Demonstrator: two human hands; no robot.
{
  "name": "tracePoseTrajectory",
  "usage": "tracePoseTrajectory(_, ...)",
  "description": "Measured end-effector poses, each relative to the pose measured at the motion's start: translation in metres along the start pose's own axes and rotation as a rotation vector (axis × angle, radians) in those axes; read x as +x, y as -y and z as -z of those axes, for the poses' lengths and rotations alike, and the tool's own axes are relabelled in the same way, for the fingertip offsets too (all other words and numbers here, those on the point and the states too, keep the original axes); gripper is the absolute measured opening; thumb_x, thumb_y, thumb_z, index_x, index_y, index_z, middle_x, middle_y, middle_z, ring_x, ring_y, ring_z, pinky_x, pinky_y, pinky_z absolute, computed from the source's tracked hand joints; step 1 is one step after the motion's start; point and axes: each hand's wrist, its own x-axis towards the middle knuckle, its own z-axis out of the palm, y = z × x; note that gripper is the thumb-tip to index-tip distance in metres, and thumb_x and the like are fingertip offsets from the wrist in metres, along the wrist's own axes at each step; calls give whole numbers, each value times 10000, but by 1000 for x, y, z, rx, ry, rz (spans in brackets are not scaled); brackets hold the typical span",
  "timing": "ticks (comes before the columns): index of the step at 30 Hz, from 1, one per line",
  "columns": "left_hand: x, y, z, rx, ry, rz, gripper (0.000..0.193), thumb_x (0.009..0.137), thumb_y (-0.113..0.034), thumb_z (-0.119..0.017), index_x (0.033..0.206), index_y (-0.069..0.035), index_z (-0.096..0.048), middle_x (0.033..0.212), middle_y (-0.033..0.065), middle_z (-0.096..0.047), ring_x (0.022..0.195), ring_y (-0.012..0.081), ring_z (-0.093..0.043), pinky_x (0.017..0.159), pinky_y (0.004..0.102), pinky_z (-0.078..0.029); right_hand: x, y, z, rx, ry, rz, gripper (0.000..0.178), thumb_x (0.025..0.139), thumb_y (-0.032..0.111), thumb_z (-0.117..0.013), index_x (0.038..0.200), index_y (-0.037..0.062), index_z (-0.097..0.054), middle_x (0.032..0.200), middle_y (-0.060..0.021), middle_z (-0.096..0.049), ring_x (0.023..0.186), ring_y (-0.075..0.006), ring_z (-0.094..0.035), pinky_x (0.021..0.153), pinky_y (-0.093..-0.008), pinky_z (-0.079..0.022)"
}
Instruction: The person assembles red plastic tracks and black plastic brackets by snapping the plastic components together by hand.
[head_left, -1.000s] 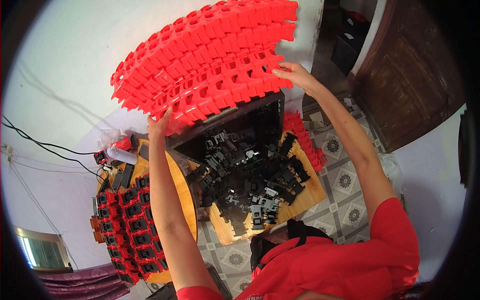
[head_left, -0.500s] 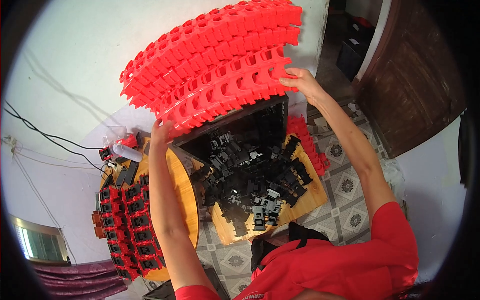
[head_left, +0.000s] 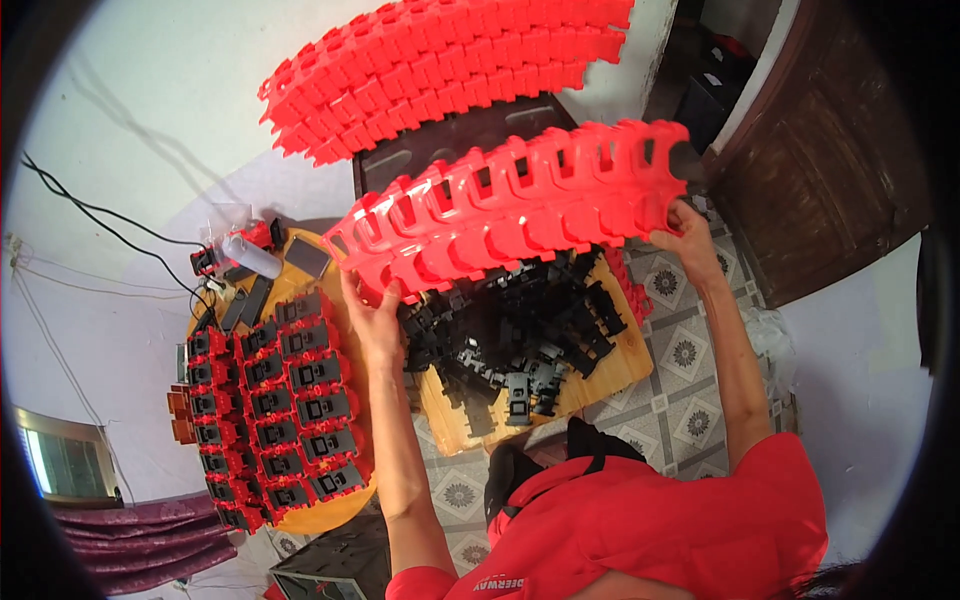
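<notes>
A long red moulded plastic strip (head_left: 500, 205), with a row of openings along it, spans the space between my hands. My left hand (head_left: 372, 315) grips its left end, and my right hand (head_left: 688, 240) grips its right end. The strip is held in the air above a heap of black plastic parts (head_left: 510, 330) on a wooden board. Behind it, more red strips (head_left: 440, 70) are stacked on top of a dark bin (head_left: 455, 140). The held strip hides part of the bin and the far side of the heap.
On the left, a round wooden table (head_left: 340, 510) carries rows of red pieces fitted with black parts (head_left: 290, 400), a white bottle (head_left: 250, 257) and cables. A black crate (head_left: 335, 560) stands at the lower left. The brown door (head_left: 840, 160) is at right. Patterned tiles (head_left: 685, 352) cover the floor.
Both hands have brought one red strip away from the stack, nearer to me and to the right. It now hangs over the black parts, apart from the other strips.
</notes>
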Motion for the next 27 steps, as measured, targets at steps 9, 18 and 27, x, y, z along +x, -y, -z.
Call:
tracePoseTrajectory(9,-100,61,36,-126,-28,53,695,762,117,-703,1314,-84,-331,1322,105,-444,1245,224,-429,1074,356,-329,-142,-50,-11,-166,-114,-226,399,744,-51,-735,1119,17,-616,1054,-19,-661,978,-135,-609,869,-303,-488)
tracePoseTrajectory(18,-166,101,49,-155,-162,119,710,730,186,-645,1315,-84,-346,1326,106,-427,1201,220,-467,1028,359,-394,-181,-86,-15,-117,-121,-294,428,758,-105,-685,1156,31,-608,1077,-28,-663,973,-144,-629,875,-292,-497)
tracePoseTrajectory(27,-369,169,38,327,-234,645,684,641,51,-707,1269,-32,-452,1221,149,-540,1170,298,-493,1039,422,-347,-222,-113,81,-191,104,-813,506,716,-105,-690,1199,-1,-581,1127,-76,-658,1017,-184,-625,889,-319,-505)
